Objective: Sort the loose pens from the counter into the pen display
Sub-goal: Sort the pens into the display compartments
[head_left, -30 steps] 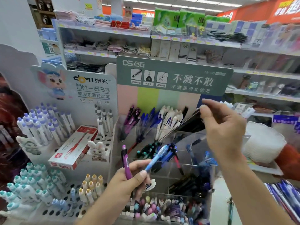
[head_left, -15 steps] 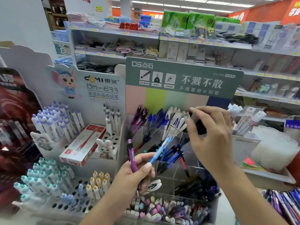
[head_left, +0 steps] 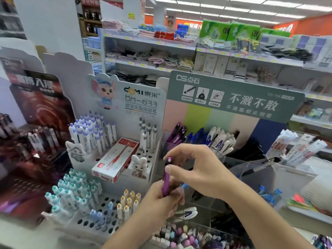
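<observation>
My left hand (head_left: pixel 158 202) grips a purple pen (head_left: pixel 166 184) upright, with the tip of a blue pen (head_left: pixel 184 186) showing beside it. My right hand (head_left: pixel 201 171) reaches over from the right, and its thumb and forefinger pinch the purple pen's upper end. Both hands hover in front of the pen display (head_left: pixel 251 169), a rack of clear compartments under a green header. Its back row holds purple pens (head_left: pixel 177 133), blue pens (head_left: pixel 197 136), white pens (head_left: pixel 221 141) and black pens (head_left: pixel 249 150).
A white peg stand (head_left: pixel 100 214) on the left carries several capped pens, a red-and-white pen box (head_left: pixel 115 159) and a rabbit figure (head_left: pixel 139 165). Packaged pens (head_left: pixel 296 148) and a white tray (head_left: pixel 316 193) sit at right. A front bin (head_left: pixel 188 234) holds small items. Store shelves fill the background.
My right hand left the black pens at the display's back right and came down-left onto the purple pen in my left hand. The left hand stayed roughly in place.
</observation>
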